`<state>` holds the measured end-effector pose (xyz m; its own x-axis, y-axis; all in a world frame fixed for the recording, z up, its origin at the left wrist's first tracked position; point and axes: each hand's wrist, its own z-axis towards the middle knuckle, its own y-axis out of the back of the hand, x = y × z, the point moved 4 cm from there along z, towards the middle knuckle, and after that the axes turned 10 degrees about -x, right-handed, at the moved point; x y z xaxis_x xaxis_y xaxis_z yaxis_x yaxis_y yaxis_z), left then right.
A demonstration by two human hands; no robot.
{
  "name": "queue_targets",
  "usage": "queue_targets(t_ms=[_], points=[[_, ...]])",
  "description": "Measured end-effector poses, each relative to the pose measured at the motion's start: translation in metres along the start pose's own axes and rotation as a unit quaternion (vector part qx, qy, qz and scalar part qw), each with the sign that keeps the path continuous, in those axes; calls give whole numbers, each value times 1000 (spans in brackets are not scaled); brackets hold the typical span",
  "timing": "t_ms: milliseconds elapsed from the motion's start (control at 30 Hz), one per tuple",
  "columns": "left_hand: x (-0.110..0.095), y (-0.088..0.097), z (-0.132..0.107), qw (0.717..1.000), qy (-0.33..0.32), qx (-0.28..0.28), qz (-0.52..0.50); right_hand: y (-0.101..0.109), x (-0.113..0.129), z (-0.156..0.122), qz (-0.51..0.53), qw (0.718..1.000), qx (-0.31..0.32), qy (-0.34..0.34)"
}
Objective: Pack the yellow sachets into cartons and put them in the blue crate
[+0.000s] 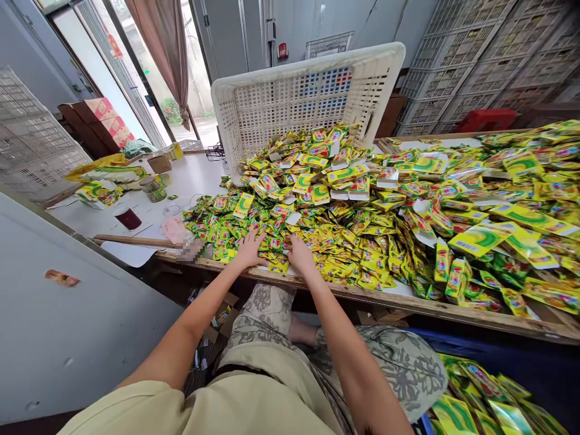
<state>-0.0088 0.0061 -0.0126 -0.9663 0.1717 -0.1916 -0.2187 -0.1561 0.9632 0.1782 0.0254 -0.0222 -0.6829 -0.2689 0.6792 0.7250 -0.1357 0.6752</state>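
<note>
Small green and yellow printed packets (362,254) are heaped along the near edge of the table in front of me. My left hand (248,249) rests on the green packets with its fingers spread. Just to its right, my right hand (299,254) has its fingers bent around the edge of a small packet (275,243) lying between the two hands. Its fingertips are partly hidden among the packets. Behind them, flat yellow-green boxes (312,181) spill from a white plastic crate (308,72) tipped on its side.
More boxes and packets (484,235) cover the right of the table. A dark red cup (127,217), a jar (153,188) and a wooden stick (136,240) lie to the left. Stacked crates (471,66) stand behind. A blue bin (421,338) with packs is below right.
</note>
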Motion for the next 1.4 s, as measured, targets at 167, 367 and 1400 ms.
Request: queue_targets(t_ms=[167, 367, 1400], points=[[-20, 13, 0, 996, -28, -68, -45, -1, 3, -8, -42, 999, -7, -9], [-35, 6, 8, 997, -22, -74, -26, 39, -13, -15, 9, 992, -122, -21], [-115, -2, -17, 785, 94, -73, -608, 76, -38, -99, 477, 839, -151, -216]])
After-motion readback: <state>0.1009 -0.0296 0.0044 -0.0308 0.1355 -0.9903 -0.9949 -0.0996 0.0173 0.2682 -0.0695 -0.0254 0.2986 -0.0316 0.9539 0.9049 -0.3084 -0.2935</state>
